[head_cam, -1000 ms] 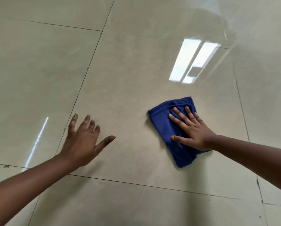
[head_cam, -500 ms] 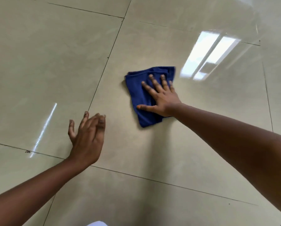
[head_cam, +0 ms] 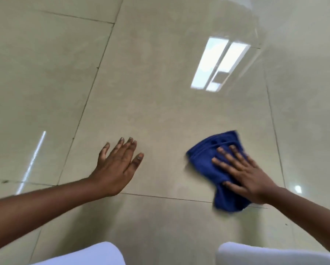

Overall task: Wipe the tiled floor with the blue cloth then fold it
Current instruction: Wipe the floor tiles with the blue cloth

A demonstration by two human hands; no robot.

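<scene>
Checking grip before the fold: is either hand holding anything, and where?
Neither hand grips anything. The right hand presses flat, fingers spread, on the near-right part of the blue cloth; the left hand rests bare on the floor.

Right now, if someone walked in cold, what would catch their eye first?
The blue cloth, bunched at lower right on the glossy beige tiled floor, with the right hand pressed flat on it. Next, the bright window reflection at upper right. The left hand is spread on the bare tile beside the cloth.
</scene>
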